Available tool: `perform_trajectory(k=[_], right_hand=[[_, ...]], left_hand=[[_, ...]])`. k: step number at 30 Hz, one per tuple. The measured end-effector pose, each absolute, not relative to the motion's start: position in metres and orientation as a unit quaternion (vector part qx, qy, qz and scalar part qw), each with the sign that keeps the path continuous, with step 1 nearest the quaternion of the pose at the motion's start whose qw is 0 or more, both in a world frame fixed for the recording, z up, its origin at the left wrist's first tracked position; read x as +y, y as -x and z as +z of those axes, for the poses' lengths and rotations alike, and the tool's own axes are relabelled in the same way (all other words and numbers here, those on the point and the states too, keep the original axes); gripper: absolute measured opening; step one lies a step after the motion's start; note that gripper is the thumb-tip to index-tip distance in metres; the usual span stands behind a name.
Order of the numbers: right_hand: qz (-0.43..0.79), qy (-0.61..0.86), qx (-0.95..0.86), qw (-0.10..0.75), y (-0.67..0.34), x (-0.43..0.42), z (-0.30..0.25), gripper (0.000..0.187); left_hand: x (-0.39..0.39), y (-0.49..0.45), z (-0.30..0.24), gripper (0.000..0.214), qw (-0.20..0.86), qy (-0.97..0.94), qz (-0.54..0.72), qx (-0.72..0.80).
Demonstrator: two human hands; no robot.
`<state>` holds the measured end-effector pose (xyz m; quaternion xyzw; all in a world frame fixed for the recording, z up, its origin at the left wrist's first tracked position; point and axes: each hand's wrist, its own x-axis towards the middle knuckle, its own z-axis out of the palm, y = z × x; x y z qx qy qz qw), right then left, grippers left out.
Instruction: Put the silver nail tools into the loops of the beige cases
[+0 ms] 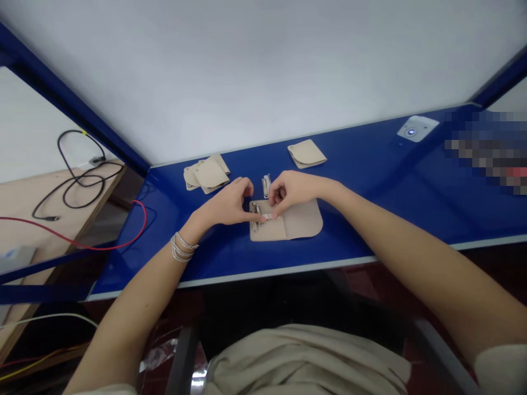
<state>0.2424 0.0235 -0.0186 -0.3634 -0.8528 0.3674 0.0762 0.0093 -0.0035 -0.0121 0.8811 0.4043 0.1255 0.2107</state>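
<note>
An unfolded beige case (304,219) lies flat on the blue table in front of me, with slim metal grooming tools (255,219) at its left end. My left hand (234,202) reaches over that end; its thumb is stretched down to a small shiny metal piece (268,216), while its other fingers curl apart from the thumb. My right hand (290,191) pinches at the same piece from the right, fingertips low over the case. The piece is too small to name. Just behind the case, a metal nail clipper (265,186) lies between my hands.
Several folded beige cases (211,173) overlap at the back left, and another folded case (307,153) lies at the back. A white device (418,129) with a lit button stands at the far right. A red cable (140,219) crosses the left edge; a black cable (78,181) lies beyond.
</note>
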Motion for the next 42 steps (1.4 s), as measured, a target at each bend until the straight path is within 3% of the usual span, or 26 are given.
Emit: perform_trajectory(k=[9, 42], right_hand=[[0.375, 0.373, -0.846, 0.066, -0.2416, 0.0221, -0.015, 0.043], [0.366, 0.381, -0.846, 0.066, -0.2418, 0.0211, -0.0154, 0.037]], left_hand=[[-0.0019, -0.0091, -0.0149, 0.053, 0.234, -0.885, 0.118, 0.385], [0.0026, -0.0088, -0.0215, 0.052, 0.259, -0.869, 0.117, 0.405]])
